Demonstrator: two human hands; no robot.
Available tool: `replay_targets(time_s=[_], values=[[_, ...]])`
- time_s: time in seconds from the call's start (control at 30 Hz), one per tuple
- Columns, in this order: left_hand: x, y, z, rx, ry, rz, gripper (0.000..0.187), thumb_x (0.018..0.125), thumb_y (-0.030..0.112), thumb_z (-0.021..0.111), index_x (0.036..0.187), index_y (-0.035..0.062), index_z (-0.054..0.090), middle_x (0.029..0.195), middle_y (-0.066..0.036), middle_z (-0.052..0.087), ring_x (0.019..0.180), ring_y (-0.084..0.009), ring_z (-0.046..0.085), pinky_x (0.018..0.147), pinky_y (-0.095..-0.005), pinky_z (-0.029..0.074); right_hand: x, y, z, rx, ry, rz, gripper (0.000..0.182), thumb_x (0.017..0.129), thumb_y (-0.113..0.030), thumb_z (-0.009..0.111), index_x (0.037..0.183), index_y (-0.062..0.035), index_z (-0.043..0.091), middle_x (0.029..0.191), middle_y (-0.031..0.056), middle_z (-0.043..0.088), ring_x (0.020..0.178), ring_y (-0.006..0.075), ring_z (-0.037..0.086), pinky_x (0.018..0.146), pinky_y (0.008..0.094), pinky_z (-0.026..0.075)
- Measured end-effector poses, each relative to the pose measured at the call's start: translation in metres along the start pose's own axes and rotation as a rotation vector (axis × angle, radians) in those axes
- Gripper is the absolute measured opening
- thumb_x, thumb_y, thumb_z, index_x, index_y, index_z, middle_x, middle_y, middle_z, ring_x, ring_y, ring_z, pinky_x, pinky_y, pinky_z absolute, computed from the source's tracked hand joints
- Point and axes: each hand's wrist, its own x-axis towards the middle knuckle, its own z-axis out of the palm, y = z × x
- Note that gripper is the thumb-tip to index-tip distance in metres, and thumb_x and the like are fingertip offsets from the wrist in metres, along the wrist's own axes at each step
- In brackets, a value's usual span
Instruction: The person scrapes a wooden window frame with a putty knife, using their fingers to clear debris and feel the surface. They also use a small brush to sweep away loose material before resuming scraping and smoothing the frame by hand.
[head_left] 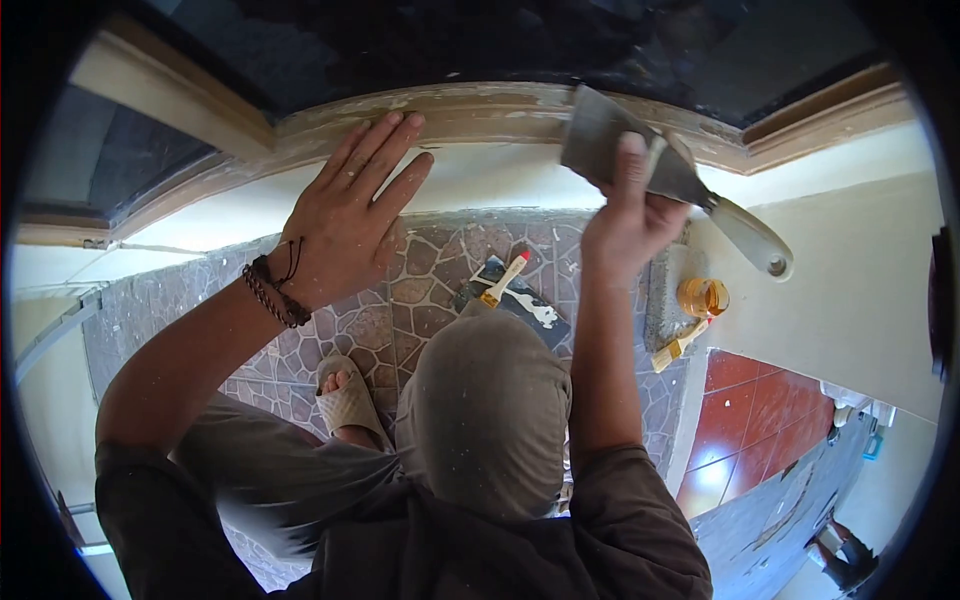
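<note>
My left hand (345, 215) lies flat with its fingers stretched out, its fingertips at the wooden window frame (490, 125). A braided bracelet is round that wrist. In my right hand (630, 225) is a wide putty knife (598, 135), gripped by its blade with the thumb on top. Its pale handle points away to the right, and the blade's far corner overlaps the frame's upper edge. Worn, patchy marks run along the wood between my hands.
Below on the stone-patterned floor (430, 290), a dark board (545, 325) bears white paste and a paintbrush (505, 280). A jar of amber liquid (703, 297) stands by the right wall, with another paintbrush (682, 345) beside it. Red tiles (750, 410) lie further right.
</note>
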Motion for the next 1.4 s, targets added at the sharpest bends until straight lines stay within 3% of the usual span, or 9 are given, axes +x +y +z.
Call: replay_targets(time_s=[0.07,0.2,0.33,0.47,0.67,0.8,0.97,1.3,1.4], values=[[-0.01,-0.012,0.0,0.033,0.014,-0.006,0.062,0.075,0.003,0.063,0.134,0.0004,0.047,0.153,-0.019,0.027,0.144,-0.0339,0.024,0.117,-0.0476,0.025,-0.009,0.006,0.012,0.171,-0.035,0.112,0.032,0.089,-0.011,0.072,0.114,0.0001,0.057,0.112,0.0082,0.059,0.104,0.0138,0.056,0.091,0.027,0.044],[-0.03,-0.026,0.001,0.068,0.018,-0.011,0.062,0.075,0.004,0.063,0.134,0.0006,0.047,0.153,-0.019,0.028,0.144,-0.0336,0.025,0.118,-0.0474,0.024,-0.042,0.022,0.044,-0.089,-0.181,-0.248,0.028,0.09,-0.01,0.069,0.113,-0.0004,0.057,0.106,0.0085,0.063,0.098,0.0149,0.06,0.088,0.0285,0.05],[-0.048,-0.043,0.001,0.079,0.054,-0.047,0.06,0.075,0.003,0.063,0.133,0.0005,0.048,0.153,-0.019,0.029,0.143,-0.0335,0.026,0.117,-0.0474,0.025,-0.036,0.015,0.039,0.118,0.005,0.052,0.028,0.089,-0.01,0.071,0.112,-0.0027,0.059,0.107,0.0076,0.063,0.098,0.0173,0.06,0.089,0.0306,0.047],[-0.054,-0.047,0.006,0.043,0.122,-0.052,0.057,0.075,0.003,0.062,0.131,0.0002,0.05,0.151,-0.021,0.032,0.141,-0.0346,0.03,0.116,-0.0477,0.027,-0.082,0.042,0.085,-0.225,-0.209,-0.302,0.028,0.088,-0.015,0.073,0.11,-0.0032,0.06,0.106,0.0065,0.063,0.095,0.0167,0.06,0.085,0.0289,0.046],[-0.06,-0.054,0.011,-0.029,0.204,-0.092,0.052,0.078,0.008,0.061,0.129,0.0,0.052,0.15,-0.024,0.033,0.14,-0.0387,0.031,0.115,-0.0503,0.027,-0.049,0.007,0.052,0.035,0.092,-0.009,0.022,0.091,-0.01,0.068,0.109,-0.0011,0.058,0.104,0.007,0.063,0.094,0.0141,0.059,0.084,0.0282,0.048],[-0.053,-0.04,0.014,-0.05,0.232,-0.111,0.05,0.079,0.009,0.06,0.127,-0.0002,0.053,0.151,-0.027,0.029,0.141,-0.0426,0.027,0.115,-0.0543,0.025,-0.079,0.031,0.074,-0.274,-0.247,-0.254,0.032,0.089,-0.015,0.071,0.115,-0.0018,0.056,0.109,0.0062,0.06,0.098,0.0138,0.057,0.088,0.0281,0.045],[-0.053,-0.045,0.017,-0.049,0.23,-0.101,0.048,0.08,0.009,0.059,0.127,-0.0002,0.054,0.152,-0.027,0.026,0.142,-0.0431,0.025,0.114,-0.0561,0.024,-0.018,-0.013,0.015,-0.117,0.16,-0.048,0.031,0.089,-0.013,0.069,0.114,-0.002,0.052,0.105,0.0102,0.062,0.086,0.0136,0.063,0.063,0.0271,0.06],[-0.01,-0.027,0.019,-0.106,0.249,0.017,0.047,0.079,0.009,0.059,0.125,-0.0018,0.054,0.149,-0.026,0.032,0.14,-0.0412,0.029,0.115,-0.0552,0.025,0.008,-0.045,0.011,-0.146,0.174,-0.038,0.023,0.089,-0.012,0.067,0.106,-0.0019,0.056,0.095,0.0099,0.062,0.071,0.0121,0.063,0.055,0.0286,0.06],[-0.007,-0.028,0.015,-0.115,0.224,0.028,0.047,0.079,0.008,0.059,0.125,-0.0023,0.054,0.149,-0.024,0.034,0.14,-0.0382,0.031,0.115,-0.0525,0.026,0.002,-0.021,0.017,-0.519,0.018,-0.009,0.027,0.09,-0.016,0.069,0.109,-0.0009,0.056,0.095,0.0077,0.061,0.083,0.0127,0.059,0.073,0.0254,0.05]])
